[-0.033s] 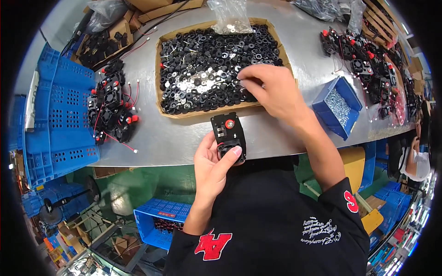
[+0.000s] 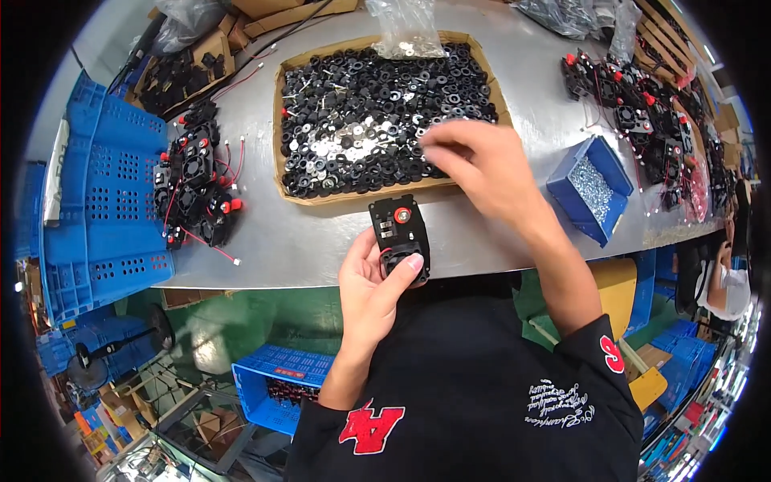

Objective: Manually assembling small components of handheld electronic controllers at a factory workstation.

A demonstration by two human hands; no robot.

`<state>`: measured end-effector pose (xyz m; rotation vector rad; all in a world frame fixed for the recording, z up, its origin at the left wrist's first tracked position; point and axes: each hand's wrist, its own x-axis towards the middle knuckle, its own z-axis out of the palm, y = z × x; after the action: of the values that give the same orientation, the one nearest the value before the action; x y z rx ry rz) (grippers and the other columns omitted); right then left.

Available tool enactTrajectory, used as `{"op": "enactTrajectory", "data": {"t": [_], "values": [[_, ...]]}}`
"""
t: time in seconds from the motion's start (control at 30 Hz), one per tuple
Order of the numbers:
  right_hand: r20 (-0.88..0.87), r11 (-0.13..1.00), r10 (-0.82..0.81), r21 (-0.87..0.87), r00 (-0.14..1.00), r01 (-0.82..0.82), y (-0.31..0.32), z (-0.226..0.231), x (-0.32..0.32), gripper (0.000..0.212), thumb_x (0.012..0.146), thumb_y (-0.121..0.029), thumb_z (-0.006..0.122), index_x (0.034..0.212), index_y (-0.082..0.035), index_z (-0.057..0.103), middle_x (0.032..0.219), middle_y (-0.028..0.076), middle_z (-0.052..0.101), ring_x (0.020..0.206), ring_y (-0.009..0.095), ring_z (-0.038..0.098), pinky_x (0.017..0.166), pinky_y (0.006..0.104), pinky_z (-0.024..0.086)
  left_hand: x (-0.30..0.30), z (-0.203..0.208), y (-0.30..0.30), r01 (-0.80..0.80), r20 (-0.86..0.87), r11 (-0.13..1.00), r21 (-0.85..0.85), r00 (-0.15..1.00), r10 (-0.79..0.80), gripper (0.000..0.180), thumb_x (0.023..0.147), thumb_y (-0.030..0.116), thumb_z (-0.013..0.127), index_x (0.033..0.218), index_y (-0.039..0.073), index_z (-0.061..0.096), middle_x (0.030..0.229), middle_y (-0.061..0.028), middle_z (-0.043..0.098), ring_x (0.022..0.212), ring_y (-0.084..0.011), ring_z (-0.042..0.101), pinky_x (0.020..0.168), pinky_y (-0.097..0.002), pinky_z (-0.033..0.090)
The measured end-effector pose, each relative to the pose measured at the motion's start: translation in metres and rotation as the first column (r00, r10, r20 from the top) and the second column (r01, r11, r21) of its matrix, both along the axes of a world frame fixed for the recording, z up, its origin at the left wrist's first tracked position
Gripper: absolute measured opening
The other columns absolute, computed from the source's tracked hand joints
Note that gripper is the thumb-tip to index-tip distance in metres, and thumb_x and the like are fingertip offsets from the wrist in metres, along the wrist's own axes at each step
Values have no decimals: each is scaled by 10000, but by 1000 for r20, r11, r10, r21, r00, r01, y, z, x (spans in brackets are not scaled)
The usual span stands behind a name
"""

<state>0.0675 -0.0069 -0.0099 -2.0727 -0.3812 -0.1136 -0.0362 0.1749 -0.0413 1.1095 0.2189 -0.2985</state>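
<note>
My left hand [image 2: 371,293] is closed round a black fan module [image 2: 392,215], with its thumb pressed on the small fan at the lower end. A red knob-like part with a metal centre sits on the module's upper half, beside small metal contacts. Over the right side of a shallow cardboard tray [image 2: 277,161] hovers my right hand [image 2: 486,165], thumb and forefinger drawn together in a pinch; whatever is between them is too small to make out. Black rings and knobs, silvery washers and some screws [image 2: 353,132] fill the tray, with a clear plastic bag [image 2: 408,30] lying on its far edge.
Black fan modules with red parts and wires [image 2: 197,173] lie at the left, by a blue crate [image 2: 104,193]. More modules [image 2: 642,120] are heaped at the right. A blue bin [image 2: 590,189] of small silvery pieces stands near my right forearm. A person [image 2: 723,281] is at the far right.
My right hand has shifted very slightly to the right over the tray. My left hand keeps hold of the fan module in nearly the same place.
</note>
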Motion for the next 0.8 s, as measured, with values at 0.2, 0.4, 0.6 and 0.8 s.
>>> {"op": "enactTrajectory", "data": {"t": [0.2, 0.4, 0.6, 0.8], "values": [[-332, 935, 161, 354, 929, -36, 0, 3, -68, 151, 851, -4, 647, 992, 24, 695, 922, 82, 648, 811, 111, 615, 690, 236, 496, 2, -5, -6, -43, 96, 999, 19, 995, 41, 517, 848, -65, 649, 1307, -81, 412, 1119, -125, 636, 971, -119, 617, 849, -249, 499], [-420, 888, 134, 453, 897, 79, 1, -16, -73, 154, 871, -46, 658, 998, 35, 689, 919, 81, 681, 813, 102, 636, 722, 251, 520, -1, 3, -20, -79, 198, 988, 135, 979, 51, 538, 845, -66, 648, 1321, -88, 397, 1139, -125, 635, 1007, -122, 611, 857, -244, 497], [-502, 870, 159, 478, 850, 119, -4, -17, -73, 168, 880, -61, 660, 1009, 46, 674, 953, 82, 686, 824, 94, 635, 738, 248, 522, -5, -1, -27, -171, 316, 919, 356, 947, 54, 565, 832, -53, 670, 1324, -96, 396, 1127, -136, 648, 997, -130, 620, 875, -247, 493], [-416, 891, 66, 434, 907, 134, -10, -21, -81, 141, 882, -37, 649, 1002, 32, 678, 895, 67, 672, 815, 116, 639, 723, 256, 526, -1, -2, -29, -104, 243, 961, 256, 969, 40, 563, 830, -50, 676, 1318, -95, 399, 1121, -132, 647, 995, -133, 622, 873, -249, 494]]}}
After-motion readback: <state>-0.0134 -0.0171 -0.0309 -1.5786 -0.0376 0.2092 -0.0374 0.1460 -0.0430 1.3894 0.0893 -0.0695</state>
